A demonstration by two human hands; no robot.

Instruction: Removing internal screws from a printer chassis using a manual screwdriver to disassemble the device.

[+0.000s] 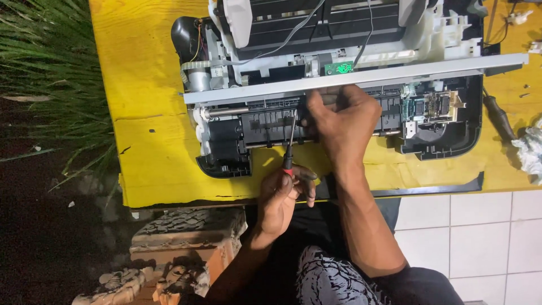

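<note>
A disassembled printer (339, 85) with its black and white inner frame bared lies on a yellow table (147, 113). My left hand (282, 195) grips a thin screwdriver (289, 141) by its red and black handle, with the shaft pointing up at the black paper-feed part (265, 121). My right hand (341, 121) rests on the middle of the printer, its fingers curled over the black mechanism just under the long grey metal bar (395, 73). What the fingers pinch is hidden.
A green circuit board (339, 68) and grey cables sit in the printer's upper part. A dark-handled tool (499, 116) and a crumpled white cloth (530, 149) lie at the table's right edge. Grass is at the left, bricks (180, 243) and white floor tiles (468, 237) below.
</note>
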